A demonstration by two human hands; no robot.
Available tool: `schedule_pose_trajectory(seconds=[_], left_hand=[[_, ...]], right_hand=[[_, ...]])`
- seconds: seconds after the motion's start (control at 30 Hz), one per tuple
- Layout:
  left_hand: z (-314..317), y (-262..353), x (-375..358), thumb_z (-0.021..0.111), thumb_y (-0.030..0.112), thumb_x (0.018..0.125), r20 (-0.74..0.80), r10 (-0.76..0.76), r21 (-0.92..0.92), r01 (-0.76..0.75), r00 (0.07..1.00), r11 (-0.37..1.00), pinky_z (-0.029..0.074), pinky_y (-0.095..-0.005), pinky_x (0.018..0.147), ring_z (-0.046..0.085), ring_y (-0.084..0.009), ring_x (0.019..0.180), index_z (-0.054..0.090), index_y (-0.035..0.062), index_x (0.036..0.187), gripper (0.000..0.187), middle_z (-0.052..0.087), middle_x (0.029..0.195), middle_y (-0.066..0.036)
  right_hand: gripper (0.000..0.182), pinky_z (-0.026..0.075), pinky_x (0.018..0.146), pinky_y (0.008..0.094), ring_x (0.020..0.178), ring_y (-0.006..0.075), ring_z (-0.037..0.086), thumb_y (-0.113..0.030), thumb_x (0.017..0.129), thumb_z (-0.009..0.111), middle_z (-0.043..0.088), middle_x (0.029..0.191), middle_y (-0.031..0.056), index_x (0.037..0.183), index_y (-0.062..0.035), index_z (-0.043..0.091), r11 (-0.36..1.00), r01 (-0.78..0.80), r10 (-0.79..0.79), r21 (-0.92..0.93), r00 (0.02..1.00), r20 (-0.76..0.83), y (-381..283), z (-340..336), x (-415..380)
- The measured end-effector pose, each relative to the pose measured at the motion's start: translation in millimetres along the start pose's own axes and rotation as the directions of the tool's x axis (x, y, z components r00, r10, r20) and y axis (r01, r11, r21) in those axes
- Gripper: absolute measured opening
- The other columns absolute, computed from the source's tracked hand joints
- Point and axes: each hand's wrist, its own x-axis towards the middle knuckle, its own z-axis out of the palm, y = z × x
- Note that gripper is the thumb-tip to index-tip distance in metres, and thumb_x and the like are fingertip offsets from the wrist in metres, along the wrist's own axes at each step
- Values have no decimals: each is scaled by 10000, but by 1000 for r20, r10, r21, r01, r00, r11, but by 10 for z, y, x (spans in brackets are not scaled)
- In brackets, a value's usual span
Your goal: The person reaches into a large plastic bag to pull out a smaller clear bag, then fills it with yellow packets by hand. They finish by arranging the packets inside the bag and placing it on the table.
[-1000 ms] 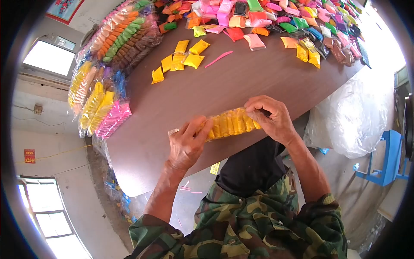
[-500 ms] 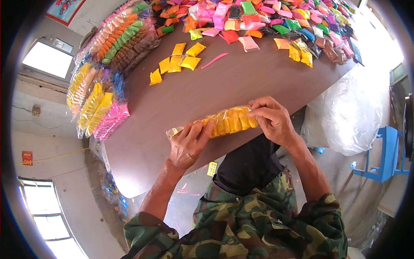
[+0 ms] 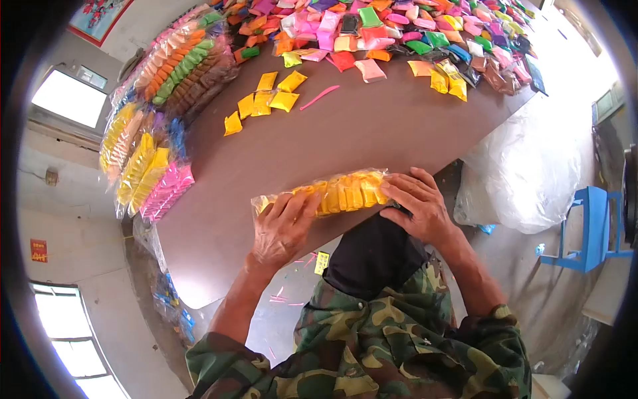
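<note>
A long clear plastic bag (image 3: pixel 355 191) filled with a row of yellow packets lies at the table's near edge. My left hand (image 3: pixel 284 226) is closed over its left part, fingers on top, with the loose film of the bag's end showing past them. At the other end my right hand (image 3: pixel 422 206) grips the bag, fingers along the top corner and thumb lower down. Farther up the table lie several loose yellow packets (image 3: pixel 262 103) beside a thin pink strip (image 3: pixel 319 97).
Small packets of many colours (image 3: pixel 372 33) are heaped along the far side of the brown table (image 3: pixel 219 219). Filled clear bags (image 3: pixel 143 169) are stacked at the left edge. On the right stand a large translucent plastic sack (image 3: pixel 525 179) and a blue stool (image 3: pixel 588 229).
My right hand has shifted from pinching the bag's upper right corner to lying round its right end, fingers more extended. The left hand still holds its part. The view has moved slightly.
</note>
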Motion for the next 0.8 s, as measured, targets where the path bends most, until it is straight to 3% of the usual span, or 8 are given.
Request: schedule_pose_trajectory(seconds=[0.2, 0.37, 0.5, 0.6, 0.8], left_hand=[[-27, 109, -123, 769, 66, 848, -26, -73, -50, 71, 997, 996, 584, -424, 1001, 694, -318, 1173, 716, 18, 1316, 474, 689, 1335, -121], [46, 157, -319, 804, 97, 868, -45, -133, -68, 130, 990, 989, 551, -469, 1078, 652, -371, 1278, 642, 10, 1391, 554, 640, 1420, -180], [-7, 184, -440, 801, 112, 897, -105, -264, -94, 255, 959, 962, 532, -502, 1099, 597, -419, 1336, 639, -16, 1361, 508, 600, 1461, -215], [-11, 175, -556, 800, 102, 906, -124, -431, -134, 415, 894, 900, 520, -500, 1118, 589, -424, 1347, 639, -14, 1365, 500, 597, 1465, -222], [130, 169, -766, 769, 130, 965, -193, -581, -253, 532, 791, 808, 567, -466, 1047, 670, -386, 1249, 693, -11, 1280, 353, 653, 1402, -218]], right_hand=[[389, 452, 1152, 455, 1199, 234, 726, -128, 843, 889, 787, 1213, 67, 1216, -113, 780, 997, -37, 26, -72, 987, -156, -19, 226, -77], [359, 459, 1146, 453, 1206, 234, 728, -106, 857, 882, 791, 1224, 73, 1203, -100, 786, 995, -73, 61, -66, 985, -161, -70, 230, -58], [352, 460, 1144, 458, 1205, 244, 730, -108, 876, 870, 787, 1239, 78, 1216, -91, 778, 995, -73, 61, -69, 986, -158, -78, 224, -56], [354, 458, 1145, 461, 1203, 250, 731, -100, 875, 870, 786, 1243, 78, 1217, -94, 777, 994, -72, 59, -77, 985, -162, -92, 227, -49], [373, 451, 1151, 462, 1216, 257, 727, -87, 857, 879, 785, 1251, 77, 1215, -99, 776, 993, -79, 62, -90, 983, -175, -76, 279, -76]])
